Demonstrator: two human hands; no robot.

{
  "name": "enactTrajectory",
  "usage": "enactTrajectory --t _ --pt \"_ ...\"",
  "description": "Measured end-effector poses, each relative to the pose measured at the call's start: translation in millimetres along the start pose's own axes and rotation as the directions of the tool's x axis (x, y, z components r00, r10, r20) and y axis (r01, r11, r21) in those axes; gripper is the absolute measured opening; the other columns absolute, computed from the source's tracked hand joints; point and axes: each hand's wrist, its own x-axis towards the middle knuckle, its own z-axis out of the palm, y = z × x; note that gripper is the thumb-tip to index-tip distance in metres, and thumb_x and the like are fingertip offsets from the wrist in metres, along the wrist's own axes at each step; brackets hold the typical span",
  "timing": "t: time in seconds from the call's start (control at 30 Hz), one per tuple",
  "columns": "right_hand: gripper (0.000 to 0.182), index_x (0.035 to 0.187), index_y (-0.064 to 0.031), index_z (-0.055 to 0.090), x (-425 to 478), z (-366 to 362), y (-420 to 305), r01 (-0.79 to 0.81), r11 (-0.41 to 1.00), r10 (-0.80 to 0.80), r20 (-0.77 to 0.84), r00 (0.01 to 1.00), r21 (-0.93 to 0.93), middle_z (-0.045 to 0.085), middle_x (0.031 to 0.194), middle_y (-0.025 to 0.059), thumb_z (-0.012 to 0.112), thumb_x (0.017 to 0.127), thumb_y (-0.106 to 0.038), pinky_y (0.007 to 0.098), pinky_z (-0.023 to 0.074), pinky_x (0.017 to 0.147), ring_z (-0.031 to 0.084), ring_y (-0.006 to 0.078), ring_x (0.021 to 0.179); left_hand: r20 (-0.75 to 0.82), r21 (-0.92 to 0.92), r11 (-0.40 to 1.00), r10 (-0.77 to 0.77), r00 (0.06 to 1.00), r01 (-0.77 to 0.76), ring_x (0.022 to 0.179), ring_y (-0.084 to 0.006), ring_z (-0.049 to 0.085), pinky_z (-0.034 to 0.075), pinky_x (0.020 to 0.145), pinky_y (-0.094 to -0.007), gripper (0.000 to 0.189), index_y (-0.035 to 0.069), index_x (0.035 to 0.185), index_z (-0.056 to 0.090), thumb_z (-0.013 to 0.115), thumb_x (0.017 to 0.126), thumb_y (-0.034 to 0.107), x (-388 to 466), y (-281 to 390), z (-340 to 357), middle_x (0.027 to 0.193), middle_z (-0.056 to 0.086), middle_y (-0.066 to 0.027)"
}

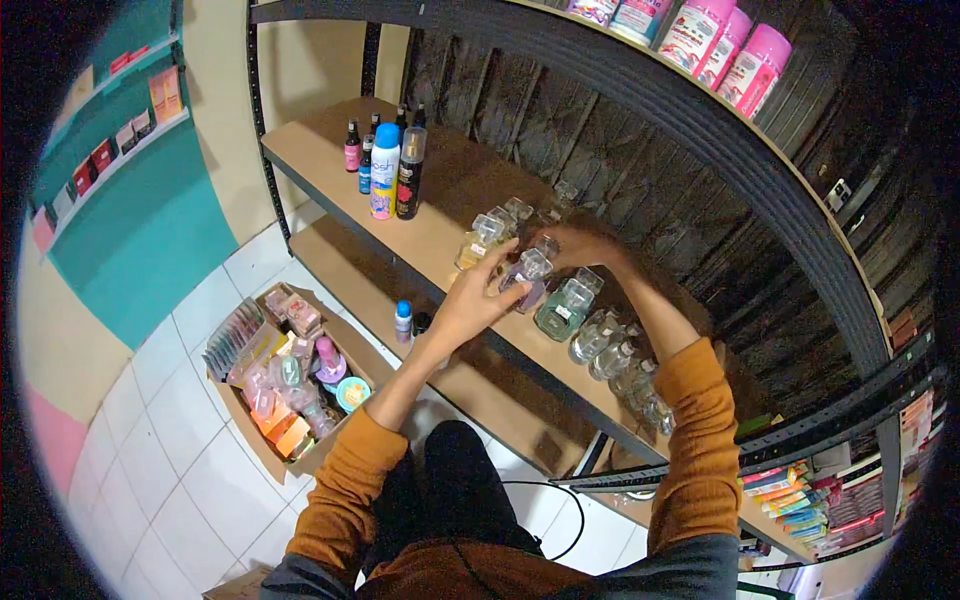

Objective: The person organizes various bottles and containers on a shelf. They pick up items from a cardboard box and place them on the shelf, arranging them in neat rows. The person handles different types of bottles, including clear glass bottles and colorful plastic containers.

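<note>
On the brown shelf board, my left hand [474, 301] grips a purple glass perfume bottle [531, 283] from its left side, thumb across the front. My right hand [581, 246] reaches behind that bottle, near another clear cap; it is blurred and its fingers are partly hidden, so its hold cannot be made out. A yellow perfume bottle [474, 251] stands left of my left hand with more clear-capped bottles behind it. To the right comes a green perfume bottle [564, 311], then a row of clear glass bottles [594, 337], partly behind my right forearm.
Spray cans and small bottles, including a blue-capped spray can [385, 172], stand at the shelf's far left. Pink-capped cans [757, 71] sit on the upper shelf [600, 71]. A cardboard box [240, 427] of packaged goods rests on the tiled floor. One small spray can [403, 322] stands on the lower shelf.
</note>
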Motion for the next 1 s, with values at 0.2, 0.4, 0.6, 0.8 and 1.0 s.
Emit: enactTrajectory --t 0.2,0.4,0.6,0.8,1.0 --pt "0.047 0.116 -0.0066 0.056 -16.0 -16.3 4.9 0.032 0.999 -0.028 -0.24 0.97 0.012 0.061 0.107 0.0081 0.075 0.076 -0.024 0.0339 0.0446 0.09 0.056 0.0192 0.102 -0.039 -0.104 0.994 -0.032 0.999 0.028 0.129 -0.0252 0.044 0.034 0.109 -0.0375 0.06 0.001 0.136 0.043 0.068 0.087 0.023 -6.0 24.5 -12.0 0.138 0.047 -0.0157" --pt "0.044 0.115 -0.0047 0.058 -79.7 -62.6 -118.1 0.136 0.953 0.005 -0.459 0.889 0.272 0.062 0.107 0.0049 0.075 0.077 -0.02 0.0304 0.0466 0.088 0.057 0.0139 0.097 -0.239 -0.419 0.901 0.015 0.971 -0.117 0.131 -0.0254 0.042 0.038 0.105 -0.0354 0.064 0.008 0.142 0.036 0.068 0.087 0.016 -24.2 51.5 -17.9 0.142 0.042 -0.0157" --pt "0.045 0.118 -0.0022 0.056 -115.5 2.4 -205.7 0.313 0.924 -0.194 -0.434 0.88 0.221 0.065 0.108 0.0126 0.07 0.08 -0.022 0.0332 0.0467 0.091 0.062 0.0195 0.101 -0.116 -0.571 0.819 -0.155 0.981 0.062 0.122 -0.0187 0.047 0.043 0.098 -0.0304 0.056 0.001 0.135 0.04 0.067 0.087 0.011 -95.1 75.4 -6.5 0.132 0.048 -0.013" --pt "0.044 0.119 -0.0037 0.056 -127.9 81.3 -216.0 0.298 0.893 -0.086 -0.522 0.849 0.338 0.063 0.111 0.0125 0.067 0.084 -0.029 0.0363 0.0461 0.09 0.061 0.0253 0.104 -0.147 -0.478 0.849 -0.329 0.933 0.225 0.098 -0.014 0.061 0.051 0.085 -0.0281 0.039 -0.003 0.123 0.049 0.064 0.09 0.012 -164.0 68.1 -7.1 0.11 0.062 -0.009" --pt "0.03 0.109 -0.0041 0.055 -117.5 126.6 -217.4 0.432 0.828 -0.106 -0.657 0.746 0.356 0.063 0.094 0.0165 0.055 0.094 -0.03 0.0354 0.0476 0.077 0.064 0.0251 0.087 -0.095 -0.607 0.748 -0.403 0.91 0.268 0.088 -0.0199 0.066 0.059 0.075 -0.0349 0.035 -0.004 0.121 0.05 0.059 0.093 0.015 -191.6 76.8 5.2 0.104 0.064 -0.0114"
